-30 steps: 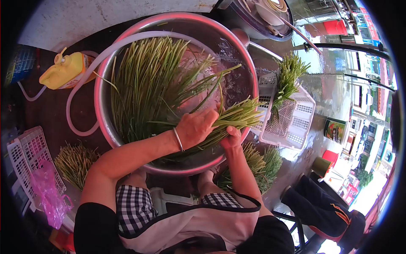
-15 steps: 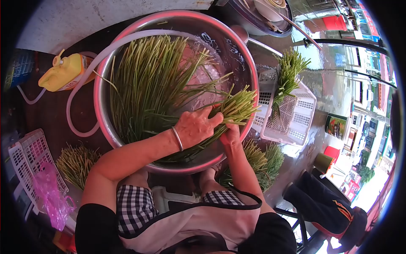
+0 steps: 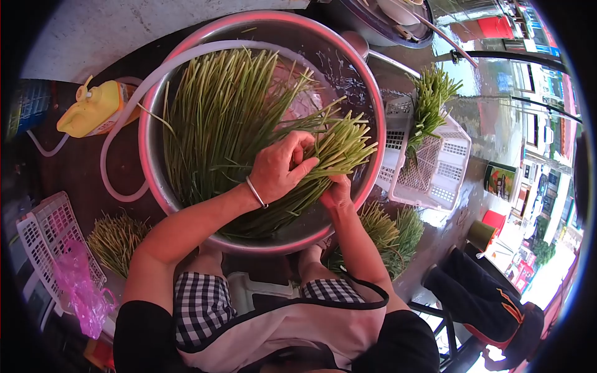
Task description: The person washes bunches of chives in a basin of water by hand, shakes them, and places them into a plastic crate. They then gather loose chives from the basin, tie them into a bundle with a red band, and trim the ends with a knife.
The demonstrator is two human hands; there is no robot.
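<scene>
Left hand (image 3: 281, 165) has just drawn back, half-curled at the bunch (image 3: 341, 149), any grip impossible to tell! Right hand (image 3: 337, 194), part-closed, cups the stalks from below, seemingly bearing them now, over the basin (image 3: 273, 249); beyond sits a white crate (image 3: 435, 177).

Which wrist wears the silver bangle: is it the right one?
No, the silver bangle circles the wrist of the left hand, and none shows at the right hand.
</scene>
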